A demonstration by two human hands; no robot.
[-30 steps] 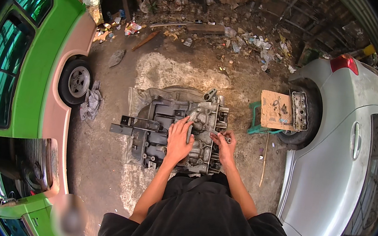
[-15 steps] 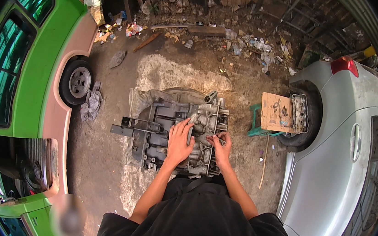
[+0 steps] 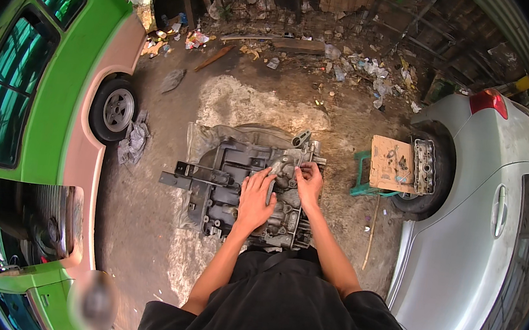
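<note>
A grey metal engine (image 3: 226, 196) lies in front of me on the concrete, with a flat black bracket (image 3: 205, 175) sticking out on its left. My left hand (image 3: 256, 201) rests on the engine's middle, fingers stretched out. A narrow grey metal part (image 3: 272, 188) stands beside its index finger and thumb. Over the engine's right side, my right hand (image 3: 309, 186) has its thumb and fingers bent together against the casting. Anything between those fingertips is hidden. At the far right edge of the engine rises a metal arm with a round eye (image 3: 301, 138).
Grey cloth (image 3: 200, 136) lies under the engine. To the right, a green stool (image 3: 360, 175) carries a brown board (image 3: 390, 162) with small parts and a metal engine piece (image 3: 424, 167). A green car (image 3: 60, 85) stands left, a silver car (image 3: 459, 217) right. Litter (image 3: 377, 74) lies along the back.
My right hand has moved away from me along the engine's right side, and its fingers now reach down onto the casting. My left hand stays on the engine. The view has shifted slightly.
</note>
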